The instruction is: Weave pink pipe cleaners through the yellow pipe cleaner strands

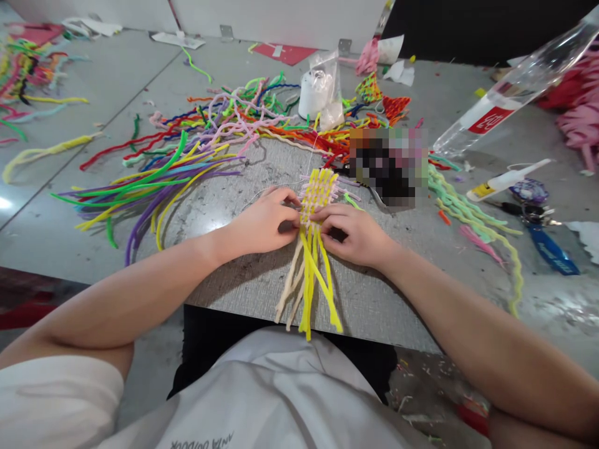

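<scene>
A small woven strip of yellow and pale pink fuzzy cords lies on the grey table in front of me. Its loose yellow and cream ends hang down toward the table's front edge. My left hand pinches the strip's left edge, thumb and fingers closed. From the other side my right hand pinches the right edge, fingers curled in. Short pink cord ends stick out to the right near the top of the weave. A thin white thread runs up behind it. What lies under my fingertips is hidden.
Beyond the weave is a heap of coloured cords, with a bundle of longer cords to the left. A white thread spool, a leaning plastic bottle, a glue tube and keys with a blue strap lie around.
</scene>
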